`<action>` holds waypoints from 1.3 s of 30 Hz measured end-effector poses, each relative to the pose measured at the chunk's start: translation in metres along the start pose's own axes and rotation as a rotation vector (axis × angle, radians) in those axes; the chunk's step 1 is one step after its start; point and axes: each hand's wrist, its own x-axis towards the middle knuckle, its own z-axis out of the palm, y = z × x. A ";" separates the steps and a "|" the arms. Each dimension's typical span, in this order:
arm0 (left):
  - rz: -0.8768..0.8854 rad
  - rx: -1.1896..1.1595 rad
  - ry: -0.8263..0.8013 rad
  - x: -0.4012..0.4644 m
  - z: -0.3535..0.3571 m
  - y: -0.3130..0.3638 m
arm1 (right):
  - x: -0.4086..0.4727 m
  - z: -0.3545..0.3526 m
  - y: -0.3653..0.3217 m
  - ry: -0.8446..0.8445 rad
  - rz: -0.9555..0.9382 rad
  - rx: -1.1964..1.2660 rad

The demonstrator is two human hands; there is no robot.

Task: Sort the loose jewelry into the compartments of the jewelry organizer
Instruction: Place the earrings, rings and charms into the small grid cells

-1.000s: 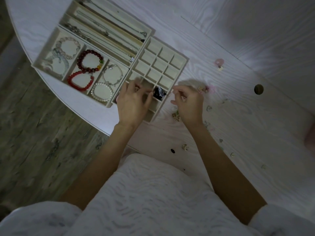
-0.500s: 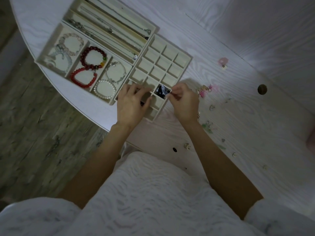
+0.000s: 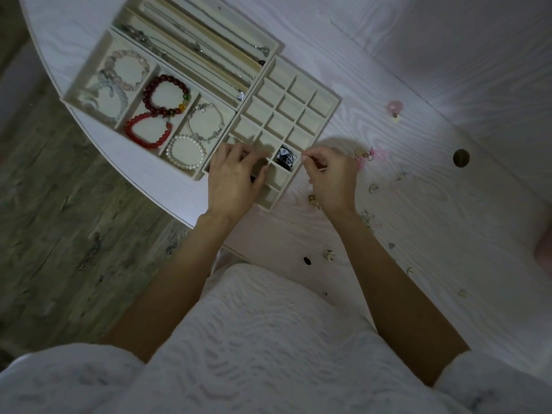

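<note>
**Hands at the small-compartment tray of the jewelry organizer**

The right hand (image 3: pixel 333 177) closes its grip in a narrow pinch on a thin, pale small piece (image 3: pixel 312 159), too small to identify, held just beside the tray's right edge. The left hand (image 3: pixel 231 177) rests on the near compartments with fingers spread and lightly bent; whether it holds anything cannot be told. Between the hands, one cell contains a dark patterned item (image 3: pixel 286 156). The jewelry organizer (image 3: pixel 325 112) lies on the white surface (image 3: pixel 448 219); its adjoining sections hold beaded bracelets (image 3: pixel 167 95) and chains (image 3: pixel 209 52). Loose jewelry (image 3: pixel 369 155) lies scattered on the surface to the right of the hands, including a ring (image 3: pixel 328 254) nearer the person.
</note>
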 end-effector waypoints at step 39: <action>0.140 0.102 -0.159 0.020 0.005 0.007 | -0.002 0.004 0.012 -0.097 -0.340 -0.413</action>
